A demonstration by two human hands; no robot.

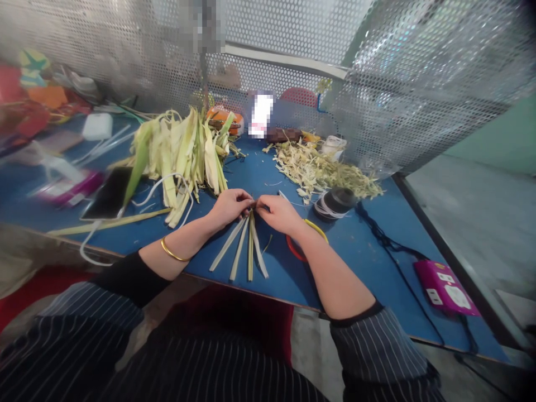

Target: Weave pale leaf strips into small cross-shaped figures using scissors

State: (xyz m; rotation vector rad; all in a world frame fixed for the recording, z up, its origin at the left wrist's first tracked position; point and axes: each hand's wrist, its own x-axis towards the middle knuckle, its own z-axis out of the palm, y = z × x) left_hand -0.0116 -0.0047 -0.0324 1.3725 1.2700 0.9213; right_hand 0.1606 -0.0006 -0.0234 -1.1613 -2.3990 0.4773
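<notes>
Several narrow corn husk strips [240,245] fan out toward me over the blue table, their upper ends gathered between my hands. My left hand [230,207] is closed in a pinch on that gathered end. Facing it, my right hand [276,212] also has its fingers pinched there; the exact point of grip is partly hidden by the fingers. Under my right wrist lie scissors [296,250] with red and yellow handles, partly covered by the arm. A dark spool [334,204] wound with pale thread sits to the right of my right hand.
A heap of corn husks [184,145] is at back left, and a pile of shredded husk bits [318,167] at back right. A black phone [108,195] with a white cable lies left. A purple power strip [446,287] with black cords is at right. Perforated metal panels [288,33] stand behind.
</notes>
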